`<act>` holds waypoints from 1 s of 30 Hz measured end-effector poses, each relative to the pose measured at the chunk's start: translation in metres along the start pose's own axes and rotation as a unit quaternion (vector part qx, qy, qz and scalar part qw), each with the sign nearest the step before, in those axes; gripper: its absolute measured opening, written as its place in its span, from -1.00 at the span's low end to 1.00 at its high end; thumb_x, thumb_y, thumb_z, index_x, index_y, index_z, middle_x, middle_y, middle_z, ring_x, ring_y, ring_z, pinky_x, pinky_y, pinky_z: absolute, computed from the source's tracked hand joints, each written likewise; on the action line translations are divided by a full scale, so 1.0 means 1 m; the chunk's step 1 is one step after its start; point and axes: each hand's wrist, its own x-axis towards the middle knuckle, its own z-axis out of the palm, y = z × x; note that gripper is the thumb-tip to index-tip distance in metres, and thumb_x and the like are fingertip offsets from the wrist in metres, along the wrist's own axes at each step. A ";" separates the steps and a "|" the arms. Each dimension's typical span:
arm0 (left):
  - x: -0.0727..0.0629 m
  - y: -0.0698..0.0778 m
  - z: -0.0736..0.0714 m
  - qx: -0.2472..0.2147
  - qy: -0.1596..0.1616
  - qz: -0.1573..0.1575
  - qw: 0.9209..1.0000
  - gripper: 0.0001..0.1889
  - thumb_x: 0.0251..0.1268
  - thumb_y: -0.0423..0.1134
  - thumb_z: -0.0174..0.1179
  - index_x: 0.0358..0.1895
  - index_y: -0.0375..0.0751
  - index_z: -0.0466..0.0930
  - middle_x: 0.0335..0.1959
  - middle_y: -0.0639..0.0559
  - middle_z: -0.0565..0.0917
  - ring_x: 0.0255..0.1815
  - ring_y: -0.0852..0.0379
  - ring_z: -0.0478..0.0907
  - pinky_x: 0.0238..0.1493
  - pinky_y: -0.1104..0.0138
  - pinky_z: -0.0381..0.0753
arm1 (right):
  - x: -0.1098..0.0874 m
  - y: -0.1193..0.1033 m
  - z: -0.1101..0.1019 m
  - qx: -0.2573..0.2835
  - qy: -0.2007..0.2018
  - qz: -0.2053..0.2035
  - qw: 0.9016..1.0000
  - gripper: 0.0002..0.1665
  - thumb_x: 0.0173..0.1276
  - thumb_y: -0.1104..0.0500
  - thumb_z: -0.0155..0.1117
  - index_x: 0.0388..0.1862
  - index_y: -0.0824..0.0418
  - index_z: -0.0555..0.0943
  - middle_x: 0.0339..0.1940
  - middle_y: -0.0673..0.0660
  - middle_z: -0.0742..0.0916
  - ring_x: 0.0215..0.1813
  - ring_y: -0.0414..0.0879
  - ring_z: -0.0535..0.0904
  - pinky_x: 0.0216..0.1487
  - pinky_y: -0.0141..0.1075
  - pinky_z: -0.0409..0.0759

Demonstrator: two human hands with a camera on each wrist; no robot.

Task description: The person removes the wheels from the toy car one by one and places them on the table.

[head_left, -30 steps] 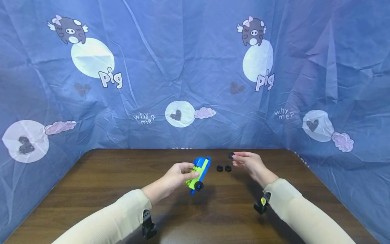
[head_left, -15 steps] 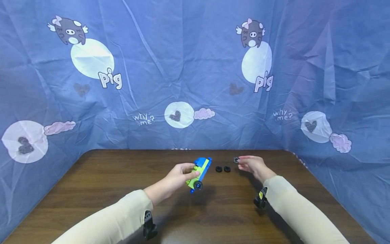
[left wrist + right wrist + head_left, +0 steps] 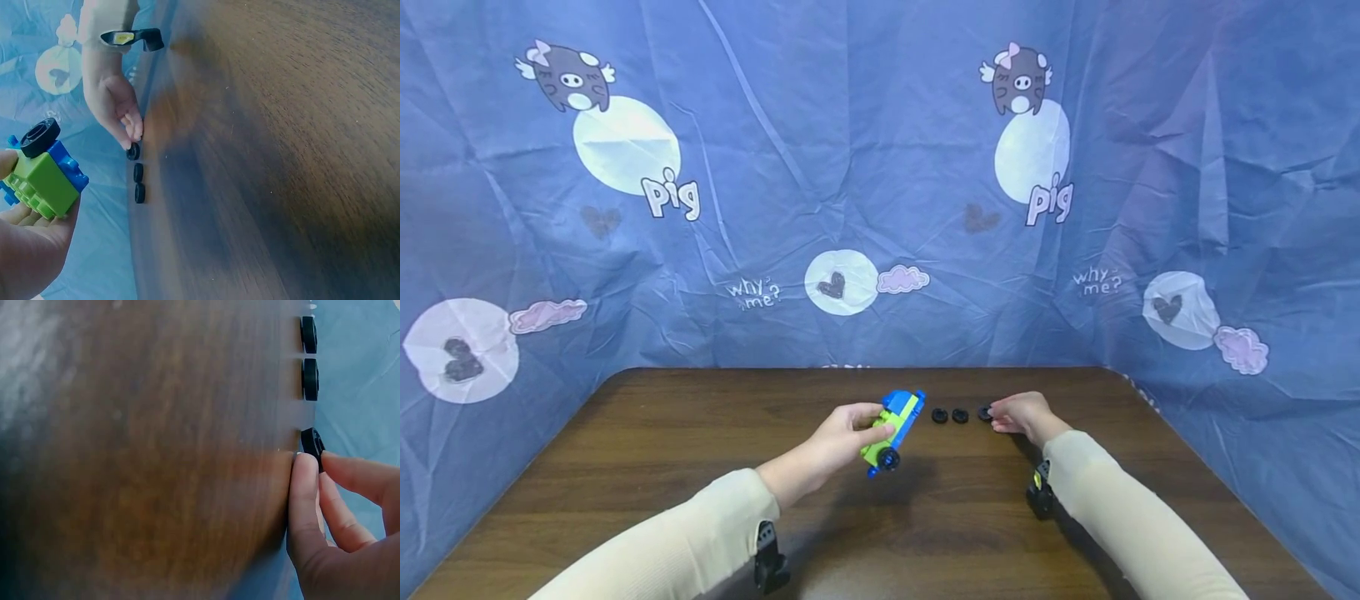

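Note:
My left hand [image 3: 848,432] grips a small toy car [image 3: 895,421] of lime-green and blue building bricks, held tilted above the table. One black wheel [image 3: 40,137] is on the car's side. Farther right, my right hand [image 3: 1028,417] pinches another black wheel [image 3: 312,449] between thumb and fingertips, low at the tabletop and slightly tilted. Two loose wheels lie flat to its left, the nearer one [image 3: 960,415] and the farther one [image 3: 939,415], making a row with the pinched wheel. Part of the car is hidden behind the left fingers.
The brown wooden table [image 3: 715,417] carries everything. Behind it hangs a blue cloth [image 3: 880,208] printed with pigs, hearts and clouds, close to the table's far edge. Each sleeve has a black wrist mount, one on the left [image 3: 769,558] and one on the right [image 3: 1040,492].
My right hand has brought its wheel nearer and slightly right, down to the tabletop beside the two loose wheels. The left hand with the toy car has barely moved.

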 end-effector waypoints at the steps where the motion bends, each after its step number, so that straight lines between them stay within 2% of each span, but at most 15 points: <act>1: 0.000 0.000 0.000 0.000 -0.001 0.001 1.000 -0.49 0.35 -0.26 0.17 0.29 -0.47 0.36 0.17 -0.26 0.56 0.01 0.05 0.57 -0.02 0.26 0.61 | 0.000 0.000 0.000 -0.004 0.003 0.001 1.000 -0.68 0.21 0.57 0.12 -0.04 0.71 0.49 -0.59 0.07 0.69 -0.60 -0.23 0.61 -0.42 -0.39 0.67; 9: -0.001 -0.002 0.001 -0.001 -0.001 -0.012 1.000 -0.47 0.37 -0.23 0.16 0.32 -0.44 0.34 0.22 -0.25 0.52 0.07 0.00 0.56 0.00 0.21 0.61 | 0.000 -0.003 0.003 -0.030 0.024 0.009 0.999 -0.72 0.17 0.56 0.19 -0.12 0.68 0.51 -0.58 0.10 0.68 -0.63 -0.22 0.60 -0.45 -0.40 0.66; 16: -0.001 -0.001 0.000 -0.002 0.000 -0.005 1.000 -0.47 0.37 -0.23 0.16 0.31 -0.45 0.34 0.19 -0.25 0.54 0.05 0.02 0.56 -0.02 0.23 0.62 | 0.001 -0.003 0.006 -0.047 0.034 0.003 0.998 -0.78 0.17 0.54 0.21 -0.19 0.66 0.57 -0.62 0.09 0.68 -0.64 -0.22 0.59 -0.48 -0.41 0.64; 24: 0.001 -0.003 -0.002 -0.018 0.003 -0.009 1.000 -0.46 0.37 -0.24 0.16 0.31 -0.49 0.32 0.17 -0.28 0.55 -0.09 0.12 0.58 -0.07 0.26 0.62 | -0.002 -0.002 0.007 -0.023 0.031 0.005 0.999 -0.82 0.15 0.55 0.22 -0.24 0.63 0.56 -0.63 0.08 0.69 -0.63 -0.22 0.60 -0.44 -0.40 0.66; 30: 0.003 -0.004 -0.004 -0.020 0.011 -0.002 1.000 -0.46 0.36 -0.20 0.18 0.31 -0.40 0.36 0.21 -0.25 0.53 0.02 0.01 0.57 -0.04 0.19 0.61 | -0.006 -0.003 0.006 -0.004 0.031 0.014 0.999 -0.80 0.18 0.52 0.19 -0.19 0.58 0.52 -0.63 0.07 0.67 -0.61 -0.25 0.60 -0.40 -0.40 0.67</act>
